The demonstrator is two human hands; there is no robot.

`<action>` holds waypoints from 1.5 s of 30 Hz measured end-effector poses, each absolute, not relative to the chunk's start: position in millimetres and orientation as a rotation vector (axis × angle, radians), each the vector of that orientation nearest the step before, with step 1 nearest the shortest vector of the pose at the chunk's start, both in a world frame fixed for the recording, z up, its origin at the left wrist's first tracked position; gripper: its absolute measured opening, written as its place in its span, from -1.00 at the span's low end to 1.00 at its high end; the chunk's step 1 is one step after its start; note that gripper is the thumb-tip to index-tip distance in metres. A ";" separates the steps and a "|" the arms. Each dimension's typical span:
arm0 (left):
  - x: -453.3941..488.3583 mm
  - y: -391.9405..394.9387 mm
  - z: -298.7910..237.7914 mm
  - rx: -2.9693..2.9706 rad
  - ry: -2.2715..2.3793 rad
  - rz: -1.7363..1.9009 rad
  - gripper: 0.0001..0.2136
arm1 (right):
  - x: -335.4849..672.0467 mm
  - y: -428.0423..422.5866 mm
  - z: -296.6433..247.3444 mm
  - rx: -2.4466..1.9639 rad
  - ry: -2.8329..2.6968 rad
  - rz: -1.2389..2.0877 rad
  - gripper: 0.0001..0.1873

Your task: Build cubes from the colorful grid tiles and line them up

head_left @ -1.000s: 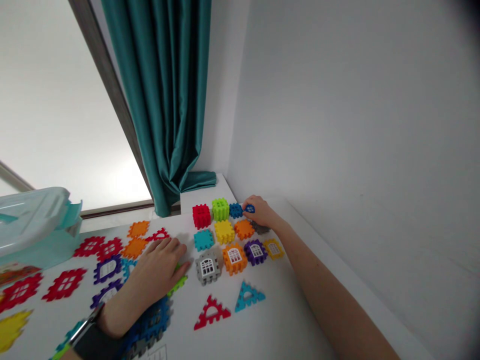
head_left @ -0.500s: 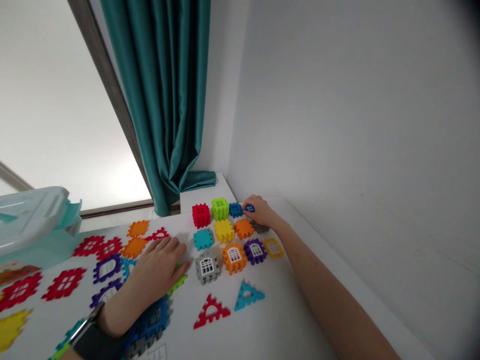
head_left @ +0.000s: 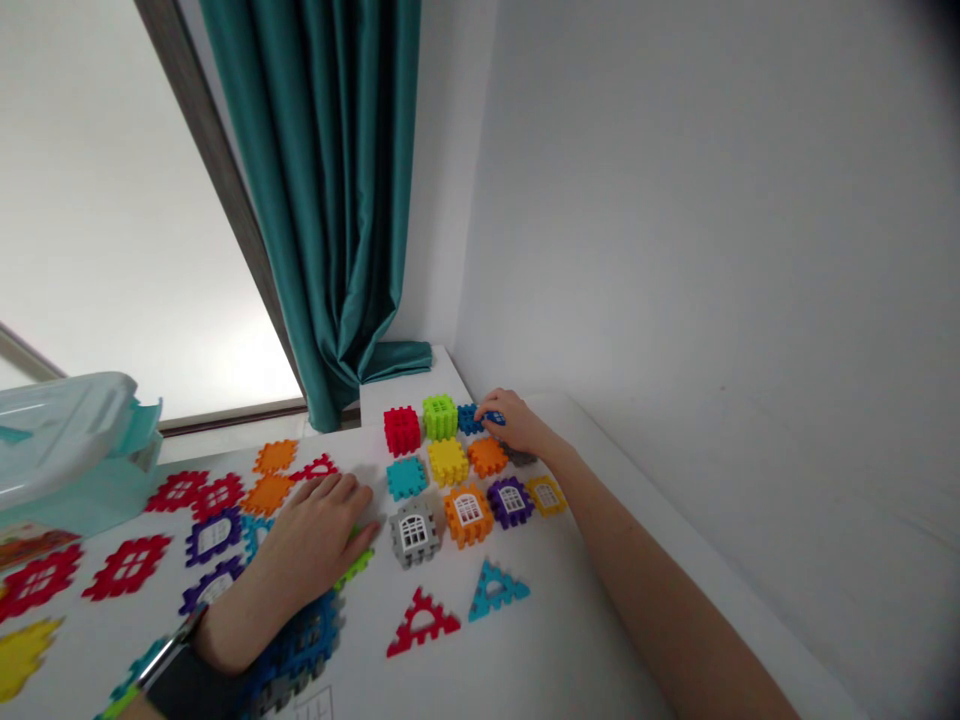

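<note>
On the white table (head_left: 525, 640) stands a grid of small plastic block cubes: red (head_left: 402, 430), lime green (head_left: 439, 416) and blue (head_left: 469, 419) at the back, then teal (head_left: 407, 478), yellow (head_left: 448, 462) and orange (head_left: 488, 457). My right hand (head_left: 517, 424) reaches to the blue cube and pinches a small blue piece (head_left: 493, 417) against it. My left hand (head_left: 319, 540) lies flat, fingers stretched, over a green tile (head_left: 354, 570) left of the grey window cube (head_left: 415, 534). Orange (head_left: 468, 514), purple (head_left: 511, 501) and yellow (head_left: 547, 495) window cubes fill the front row.
Flat red, orange and purple tiles (head_left: 217, 500) lie scattered at the left. A red triangle (head_left: 421, 624) and a teal triangle (head_left: 495, 592) lie in front. A pale teal plastic box (head_left: 67, 450) stands far left. A teal curtain (head_left: 337, 200) and white wall border the table.
My right hand has shifted slightly left, bringing the small blue piece onto the blue cube. My left hand has stayed put.
</note>
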State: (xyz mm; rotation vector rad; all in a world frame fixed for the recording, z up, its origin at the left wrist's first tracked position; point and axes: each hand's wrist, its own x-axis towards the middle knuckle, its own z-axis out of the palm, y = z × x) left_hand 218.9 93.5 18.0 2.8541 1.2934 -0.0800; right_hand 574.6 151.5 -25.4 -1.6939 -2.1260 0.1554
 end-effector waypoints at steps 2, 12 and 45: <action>219.2 93.7 18.2 2.857 1.291 -0.084 -0.78 | 574.6 151.3 -25.4 -1.693 -2.124 0.158 -0.79; 219.3 93.3 18.6 2.871 1.283 -0.090 -0.78 | 578.5 150.4 -24.5 -1.700 -2.111 0.173 -0.81; 201.6 85.8 35.7 2.896 1.187 0.142 -0.75 | 499.3 70.2 20.8 -1.473 -2.063 0.092 -0.81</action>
